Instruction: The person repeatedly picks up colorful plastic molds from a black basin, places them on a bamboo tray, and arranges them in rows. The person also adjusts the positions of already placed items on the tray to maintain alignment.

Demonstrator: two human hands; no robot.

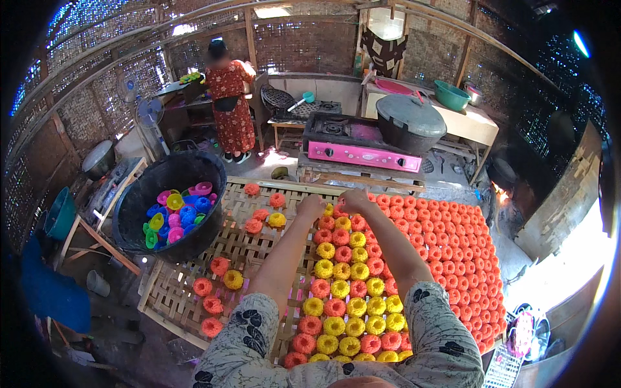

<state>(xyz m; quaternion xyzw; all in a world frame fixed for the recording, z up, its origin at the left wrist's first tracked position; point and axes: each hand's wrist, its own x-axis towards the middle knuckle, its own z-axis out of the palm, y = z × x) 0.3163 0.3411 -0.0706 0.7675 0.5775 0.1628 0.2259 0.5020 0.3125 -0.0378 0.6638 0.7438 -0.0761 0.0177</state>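
Observation:
Both my arms stretch to the far side of a woven bamboo rack point(182, 303). My left hand point(311, 207) has its fingers curled beside a yellow ring-shaped piece point(328, 210). Just to the right, my right hand point(353, 201) is bent down at an orange ring-shaped piece point(341, 212). The fingertips of both hands are hidden, so any grip is unclear. Rows of orange and yellow rings point(356, 306), crumbly or noodle-like in texture, run towards me. Dense orange rings point(449, 267) cover the right side. A few loose pieces point(220, 265) lie scattered on the left.
A large black tub point(127, 228) holding colourful plastic moulds point(188, 213) stands at the rack's left. Beyond the rack are a pink gas stove point(364, 156) with a lidded pot point(411, 127) and a person point(233, 111) facing away. A fire point(500, 194) burns at right.

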